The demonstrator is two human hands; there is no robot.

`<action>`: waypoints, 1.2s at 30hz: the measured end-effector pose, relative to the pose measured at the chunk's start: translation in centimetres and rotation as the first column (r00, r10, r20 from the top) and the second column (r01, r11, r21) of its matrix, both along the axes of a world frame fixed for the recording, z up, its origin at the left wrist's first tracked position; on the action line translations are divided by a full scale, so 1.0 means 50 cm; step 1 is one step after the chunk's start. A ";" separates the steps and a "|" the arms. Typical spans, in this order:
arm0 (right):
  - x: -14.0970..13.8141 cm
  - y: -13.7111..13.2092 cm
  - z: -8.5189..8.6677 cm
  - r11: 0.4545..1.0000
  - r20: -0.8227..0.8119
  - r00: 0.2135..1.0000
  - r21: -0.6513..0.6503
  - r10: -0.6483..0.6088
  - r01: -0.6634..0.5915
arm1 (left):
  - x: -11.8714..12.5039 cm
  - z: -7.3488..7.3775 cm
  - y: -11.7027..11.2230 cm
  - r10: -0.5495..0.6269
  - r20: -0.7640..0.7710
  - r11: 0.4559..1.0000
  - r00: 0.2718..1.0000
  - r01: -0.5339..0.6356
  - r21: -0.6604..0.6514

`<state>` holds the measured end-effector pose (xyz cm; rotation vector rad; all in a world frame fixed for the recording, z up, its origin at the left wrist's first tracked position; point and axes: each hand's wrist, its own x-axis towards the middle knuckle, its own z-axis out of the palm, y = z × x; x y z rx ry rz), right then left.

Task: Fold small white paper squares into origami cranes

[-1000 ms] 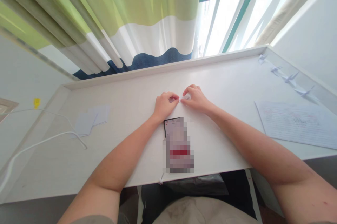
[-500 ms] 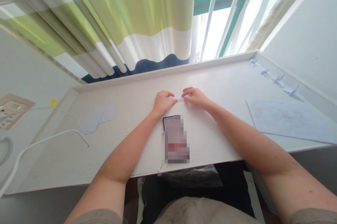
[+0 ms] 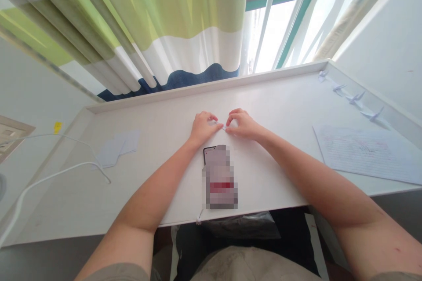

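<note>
Between my hands, just above or on the white desk, is a narrow strip of folded white paper [image 3: 223,128], mostly hidden by fingers. My left hand [image 3: 205,126] pinches its left end between thumb and fingers. From the other side my right hand [image 3: 242,123] closes thumb and fingertips on the right end. The two thumbs are nearly touching. A phone [image 3: 219,177] lies on the desk just below the hands, its screen lit and blurred into blocks.
The white desk [image 3: 165,127] has a raised back rim. Loose paper sheets [image 3: 120,147] lie left, near a white cable [image 3: 66,169]. A written-on paper stack [image 3: 362,151] lies right. Several small folded paper pieces [image 3: 354,97] line the right edge. A striped curtain [image 3: 198,8] hangs behind.
My right hand has moved left along the paper strip, bringing the hands closer together and covering more of it. The camera view has shifted slightly.
</note>
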<state>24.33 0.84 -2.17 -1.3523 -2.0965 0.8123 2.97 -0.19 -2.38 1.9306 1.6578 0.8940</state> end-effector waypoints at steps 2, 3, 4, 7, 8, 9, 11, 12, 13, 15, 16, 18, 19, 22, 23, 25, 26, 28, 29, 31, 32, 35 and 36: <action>0.003 -0.004 0.005 1.000 0.016 1.000 -0.001 0.012 -0.012 | 0.001 0.000 -0.002 0.002 -0.010 1.000 1.000 -0.002 0.020; 0.007 -0.003 0.005 1.000 0.013 1.000 0.009 0.022 -0.022 | 0.001 0.001 -0.002 0.000 -0.014 0.999 1.000 0.000 0.032; 0.013 -0.002 0.005 0.999 0.002 0.999 0.024 0.044 -0.044 | 0.002 0.001 -0.003 -0.006 -0.019 0.999 1.000 0.007 0.045; 0.034 0.008 0.002 0.980 -0.027 0.982 0.081 0.186 -0.184 | 0.001 0.002 -0.005 -0.051 -0.039 0.997 0.998 0.053 0.057; 0.040 0.011 0.001 0.966 -0.004 0.972 0.112 0.235 -0.233 | 0.001 0.002 -0.005 -0.069 -0.042 0.996 0.997 0.071 0.051; 0.044 0.013 0.001 0.955 0.028 0.966 0.144 0.258 -0.259 | 0.001 0.003 -0.006 -0.083 -0.038 0.995 0.996 0.085 0.045; 0.044 0.011 0.004 0.944 0.098 0.966 0.211 0.238 -0.254 | 0.000 0.004 -0.008 -0.087 -0.008 0.995 0.996 0.087 0.043; 0.041 0.007 0.007 0.938 0.125 0.967 0.243 0.223 -0.247 | 0.000 0.005 -0.010 -0.081 0.013 0.996 0.997 0.080 0.048; 0.036 0.003 0.010 0.930 0.142 0.966 0.269 0.217 -0.249 | -0.001 0.005 -0.012 -0.080 0.029 0.996 0.996 0.078 0.053; 0.023 -0.006 0.014 0.911 0.155 0.962 0.316 0.225 -0.264 | -0.004 0.007 -0.016 -0.116 0.033 0.991 0.993 0.114 0.067; 0.018 -0.010 0.016 0.905 0.157 0.960 0.328 0.231 -0.272 | -0.006 0.008 -0.018 -0.159 0.016 0.985 0.987 0.158 0.077; 0.011 -0.015 0.018 0.902 0.163 0.958 0.330 0.238 -0.280 | -0.012 0.011 -0.020 -0.247 -0.033 0.963 0.968 0.250 0.104; 0.011 -0.016 0.018 0.903 0.170 0.956 0.324 0.238 -0.282 | -0.015 0.014 -0.020 -0.285 -0.066 0.950 0.956 0.291 0.116; 0.020 -0.012 0.018 0.901 0.207 0.944 0.302 0.257 -0.311 | -0.028 0.025 -0.018 -0.381 -0.203 0.904 0.902 0.409 0.121; 0.024 -0.010 0.018 0.896 0.217 0.937 0.296 0.274 -0.330 | -0.032 0.028 -0.017 -0.399 -0.244 0.893 0.884 0.435 0.117; 0.031 -0.007 0.016 0.888 0.222 0.929 0.296 0.295 -0.352 | -0.037 0.031 -0.015 -0.407 -0.297 0.884 0.864 0.455 0.112; 0.033 -0.005 0.014 0.885 0.221 0.930 0.304 0.295 -0.353 | -0.039 0.031 -0.013 -0.397 -0.313 0.886 0.863 0.449 0.114; 0.032 -0.003 0.011 0.881 0.219 0.935 0.329 0.280 -0.341 | -0.039 0.029 -0.010 -0.376 -0.332 0.894 0.865 0.433 0.116; 0.030 -0.002 0.010 0.877 0.223 0.935 0.338 0.277 -0.340 | -0.039 0.028 -0.009 -0.375 -0.336 0.894 0.864 0.432 0.115; 0.025 -0.002 0.008 0.869 0.240 0.929 0.345 0.282 -0.354 | -0.037 0.026 -0.008 -0.393 -0.339 0.888 0.855 0.449 0.103; 0.022 -0.002 0.008 0.866 0.248 0.925 0.344 0.289 -0.363 | -0.036 0.027 -0.009 -0.405 -0.340 0.882 0.849 0.460 0.098; 0.015 -0.004 0.008 0.865 0.252 0.919 0.332 0.302 -0.376 | -0.034 0.028 -0.012 -0.408 -0.335 0.879 0.849 0.464 0.106; 0.013 -0.005 0.009 0.867 0.253 0.919 0.328 0.302 -0.375 | -0.034 0.028 -0.013 -0.404 -0.328 0.880 0.854 0.460 0.113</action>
